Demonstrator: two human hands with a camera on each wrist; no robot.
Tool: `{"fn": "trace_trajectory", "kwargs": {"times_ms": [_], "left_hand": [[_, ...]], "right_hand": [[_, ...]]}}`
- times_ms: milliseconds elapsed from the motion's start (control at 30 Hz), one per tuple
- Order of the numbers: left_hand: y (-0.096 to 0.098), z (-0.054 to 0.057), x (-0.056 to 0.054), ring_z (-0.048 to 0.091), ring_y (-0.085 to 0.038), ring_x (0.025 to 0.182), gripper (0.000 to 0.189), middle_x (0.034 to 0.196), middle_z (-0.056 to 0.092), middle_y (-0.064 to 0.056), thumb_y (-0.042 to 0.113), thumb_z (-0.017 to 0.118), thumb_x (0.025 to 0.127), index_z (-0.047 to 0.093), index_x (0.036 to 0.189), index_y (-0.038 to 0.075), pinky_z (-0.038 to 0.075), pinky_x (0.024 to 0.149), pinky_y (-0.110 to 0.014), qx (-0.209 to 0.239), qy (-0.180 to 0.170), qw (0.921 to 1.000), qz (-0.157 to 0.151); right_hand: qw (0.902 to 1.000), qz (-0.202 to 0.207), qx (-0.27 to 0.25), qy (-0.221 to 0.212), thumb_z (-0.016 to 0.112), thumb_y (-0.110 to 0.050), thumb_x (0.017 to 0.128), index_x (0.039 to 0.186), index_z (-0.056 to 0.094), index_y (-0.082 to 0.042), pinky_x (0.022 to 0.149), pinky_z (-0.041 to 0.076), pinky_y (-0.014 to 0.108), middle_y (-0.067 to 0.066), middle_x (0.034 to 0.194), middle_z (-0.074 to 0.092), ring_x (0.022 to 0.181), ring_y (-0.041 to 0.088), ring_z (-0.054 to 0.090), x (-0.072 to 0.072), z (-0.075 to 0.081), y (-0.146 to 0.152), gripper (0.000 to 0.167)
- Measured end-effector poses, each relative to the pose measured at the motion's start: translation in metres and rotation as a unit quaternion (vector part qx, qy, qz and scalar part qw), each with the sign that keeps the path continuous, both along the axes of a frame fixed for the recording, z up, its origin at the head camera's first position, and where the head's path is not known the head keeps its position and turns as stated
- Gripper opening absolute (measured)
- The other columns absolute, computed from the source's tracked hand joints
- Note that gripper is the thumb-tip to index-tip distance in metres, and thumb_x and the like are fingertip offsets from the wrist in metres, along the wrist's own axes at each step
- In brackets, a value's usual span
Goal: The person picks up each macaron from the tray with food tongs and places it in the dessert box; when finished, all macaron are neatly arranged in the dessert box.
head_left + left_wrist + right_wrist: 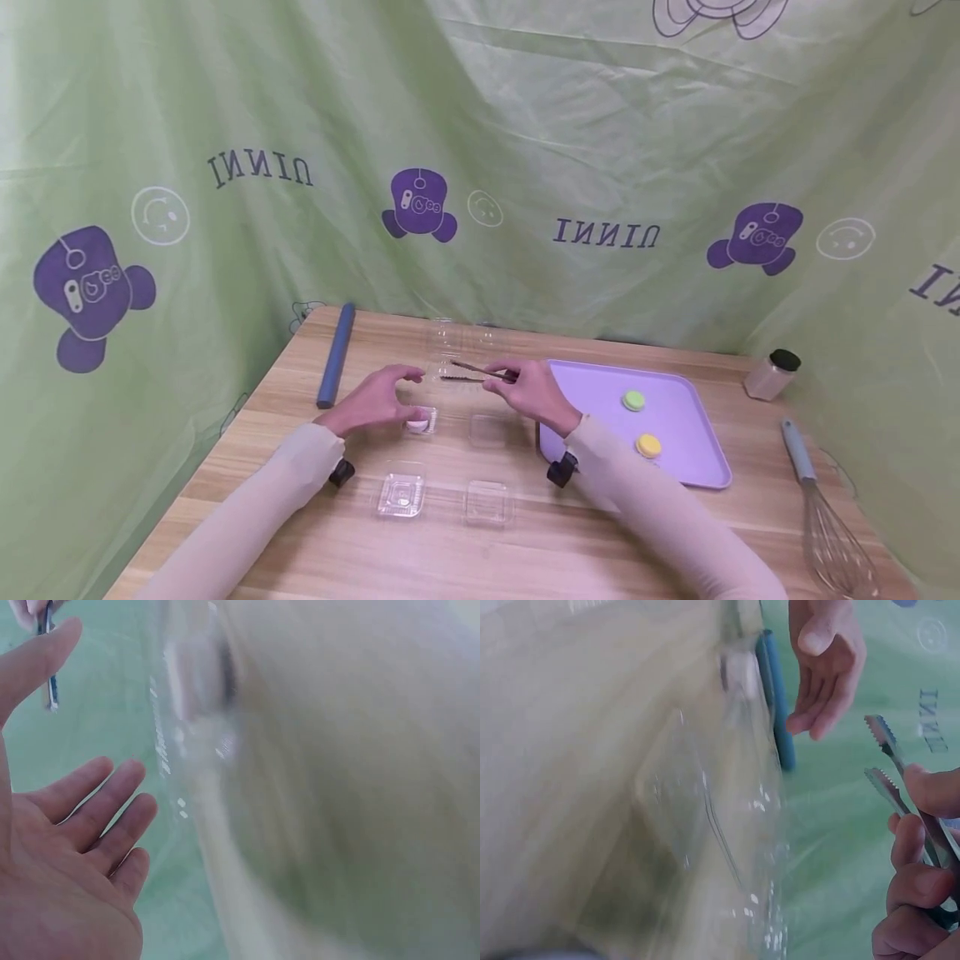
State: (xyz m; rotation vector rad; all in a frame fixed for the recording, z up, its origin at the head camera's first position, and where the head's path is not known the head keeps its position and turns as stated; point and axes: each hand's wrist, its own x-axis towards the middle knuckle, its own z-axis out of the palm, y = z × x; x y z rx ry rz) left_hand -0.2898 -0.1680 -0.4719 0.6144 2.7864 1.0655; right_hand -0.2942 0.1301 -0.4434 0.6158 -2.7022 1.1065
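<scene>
My right hand (536,393) grips a pair of metal tongs (930,829), their serrated tips apart with nothing between them. The tongs point left, over the clear plastic containers. My left hand (381,402) is spread, palm inward and fingers loosely extended, holding nothing. Just below its thumb sits a pale pink macaron (417,426) in a small clear container (431,415); whether the thumb touches it I cannot tell. Both wrist views blur the table, though the macaron (741,673) shows in the right one. A green macaron (633,401) and a yellow macaron (648,446) lie on the purple tray (600,379).
More clear containers stand around, including a near-left one (401,495), a near-right one (488,504) and a middle one (488,428). A blue rod (337,357) lies at left. A dark-lidded jar (772,375) and a whisk (825,517) are at right. A green curtain (525,167) hangs behind.
</scene>
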Motion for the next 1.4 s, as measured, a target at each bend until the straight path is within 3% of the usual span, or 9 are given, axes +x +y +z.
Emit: {"fn": "trace_trajectory", "kwargs": {"times_ms": [300,500,633,800,1100,1400], "left_hand": [[0.040,0.016,0.000,0.052,-0.033,0.138,0.087,0.145,0.059,-0.010,0.037,0.089,0.073,0.051,0.146,0.006,0.039,0.120,-0.055,-0.004,0.001,0.9982,-0.059],[0.062,0.018,0.002,0.047,-0.034,0.143,0.090,0.150,0.056,-0.009,0.035,0.091,0.072,0.050,0.147,0.006,0.035,0.124,-0.053,-0.026,-0.003,0.9957,-0.089],[0.071,0.016,0.002,0.047,-0.034,0.143,0.092,0.150,0.056,-0.009,0.037,0.092,0.070,0.052,0.146,0.006,0.037,0.123,-0.052,-0.048,0.004,0.9936,-0.102],[0.078,0.011,0.005,0.047,-0.034,0.144,0.094,0.151,0.055,-0.008,0.038,0.092,0.069,0.051,0.147,0.009,0.037,0.123,-0.052,-0.060,-0.007,0.9930,-0.102],[0.085,0.010,0.008,0.046,-0.036,0.145,0.091,0.152,0.054,-0.010,0.035,0.092,0.071,0.051,0.148,0.008,0.036,0.124,-0.054,-0.059,-0.026,0.9917,-0.111],[0.088,0.004,0.007,0.050,-0.033,0.142,0.084,0.147,0.059,-0.008,0.031,0.091,0.072,0.055,0.144,0.009,0.039,0.122,-0.050,-0.059,-0.013,0.9920,-0.111]], "right_hand": [[0.9975,-0.060,-0.032,-0.018,0.078,-0.033,0.088,0.113,0.078,-0.016,0.054,0.047,0.024,0.004,0.079,0.073,0.063,0.012,0.057,-0.009,0.009,0.037,0.030],[0.9931,-0.095,-0.062,-0.029,0.077,-0.033,0.089,0.115,0.077,-0.016,0.059,0.052,0.022,0.006,0.087,0.076,0.070,0.011,0.062,-0.012,0.017,0.066,0.031],[0.9877,-0.126,-0.085,-0.038,0.078,-0.033,0.088,0.115,0.077,-0.016,0.055,0.048,0.023,0.006,0.080,0.072,0.066,0.012,0.058,-0.012,0.022,0.084,0.032],[0.9815,-0.164,-0.092,-0.037,0.079,-0.037,0.087,0.116,0.077,-0.015,0.053,0.045,0.022,-0.001,0.076,0.068,0.065,0.010,0.057,-0.014,0.027,0.107,0.036],[0.9723,-0.197,-0.117,-0.044,0.077,-0.042,0.088,0.118,0.076,-0.012,0.058,0.050,0.020,-0.001,0.088,0.073,0.070,0.006,0.061,-0.012,0.028,0.141,0.042],[0.9631,-0.233,-0.128,-0.045,0.077,-0.045,0.088,0.120,0.075,-0.012,0.061,0.052,0.017,-0.014,0.081,0.069,0.071,0.003,0.063,-0.009,0.022,0.167,0.046]]}}
